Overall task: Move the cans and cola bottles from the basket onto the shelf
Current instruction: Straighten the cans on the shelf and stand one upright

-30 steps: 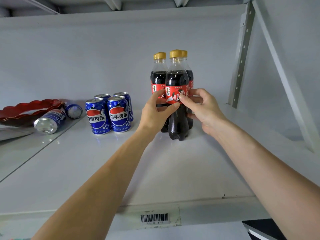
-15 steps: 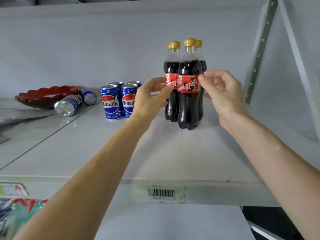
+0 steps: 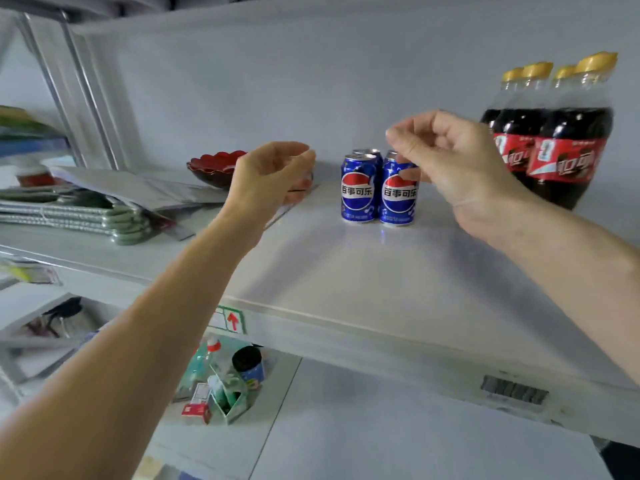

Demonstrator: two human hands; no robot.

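Note:
Several cola bottles [image 3: 554, 147] with yellow caps and red labels stand in a cluster at the right of the white shelf [image 3: 346, 265]. Left of them stand several blue Pepsi cans [image 3: 360, 188], upright and close together. My right hand [image 3: 450, 161] hovers in front of the cans' right side, fingers curled and apart, holding nothing. My left hand [image 3: 270, 174] hangs in the air left of the cans, fingers loosely curved and empty. It covers the spot where lying cans were. No basket is in view.
A red scalloped bowl [image 3: 214, 164] sits behind my left hand. Flat grey and green packets [image 3: 86, 209] are stacked at the shelf's left. Below the shelf lie small boxes and a bottle [image 3: 221, 386]. A barcode label [image 3: 512, 393] is on the shelf's front edge.
Both hands have let go of the front cola bottle and moved left, now near the cans. The view has swung left, so the bottles sit at the right edge.

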